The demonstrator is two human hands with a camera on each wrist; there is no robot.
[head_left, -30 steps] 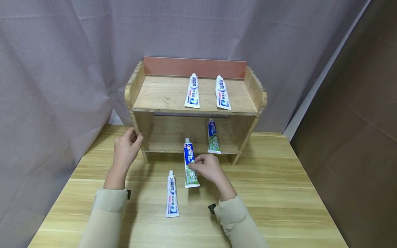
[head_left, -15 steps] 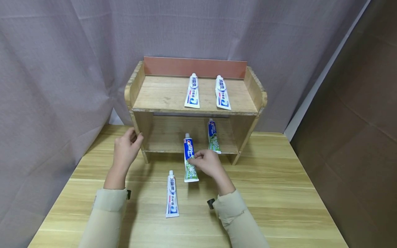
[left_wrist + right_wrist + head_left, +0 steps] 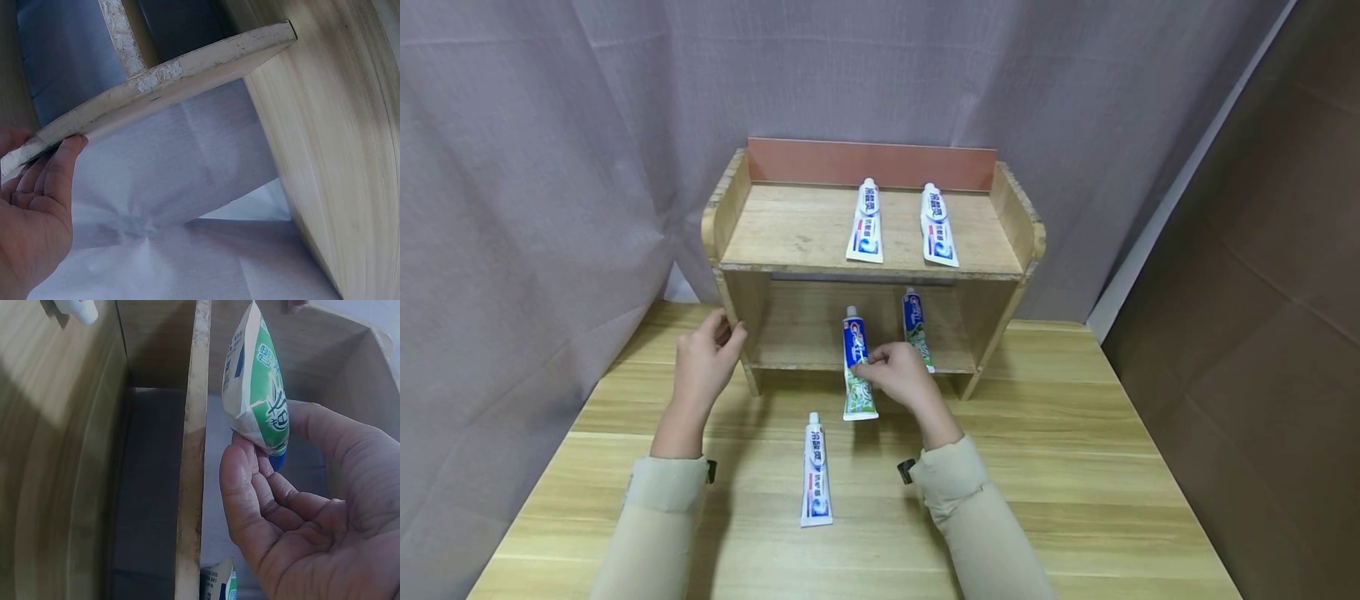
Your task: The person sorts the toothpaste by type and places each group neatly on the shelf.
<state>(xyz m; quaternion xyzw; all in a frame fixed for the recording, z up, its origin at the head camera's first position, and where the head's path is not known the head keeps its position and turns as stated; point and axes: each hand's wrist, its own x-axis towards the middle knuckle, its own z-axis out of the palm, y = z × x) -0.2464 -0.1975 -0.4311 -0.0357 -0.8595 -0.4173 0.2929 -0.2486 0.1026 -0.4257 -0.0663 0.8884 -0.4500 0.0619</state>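
Note:
My right hand (image 3: pixel 904 379) pinches a blue-and-green toothpaste tube (image 3: pixel 853 335) between thumb and fingers, cap end pointing away. It is held at the front edge of the lower board of a small wooden shelf (image 3: pixel 797 229); in the right wrist view the tube (image 3: pixel 265 387) is seen from its crimped end. My left hand (image 3: pixel 706 362) grips the shelf's left side panel (image 3: pixel 206 65), thumb and fingers on opposite faces. Another blue-and-green tube (image 3: pixel 914 321) lies on the lower board, to the right, partly behind my right hand. A white toothpaste tube (image 3: pixel 816 479) lies on the table.
Two white toothpaste tubes, a left one (image 3: pixel 867 225) and a right one (image 3: pixel 937 229), lie on the top board. The shelf stands on a wooden table (image 3: pixel 1075 467), with a grey curtain (image 3: pixel 865 67) behind it and a brown surface (image 3: pixel 1247 333) at the right.
My right hand has carried the blue-and-green tube forward, so its cap end is now over the lower board. The left hand has stayed in place on the shelf.

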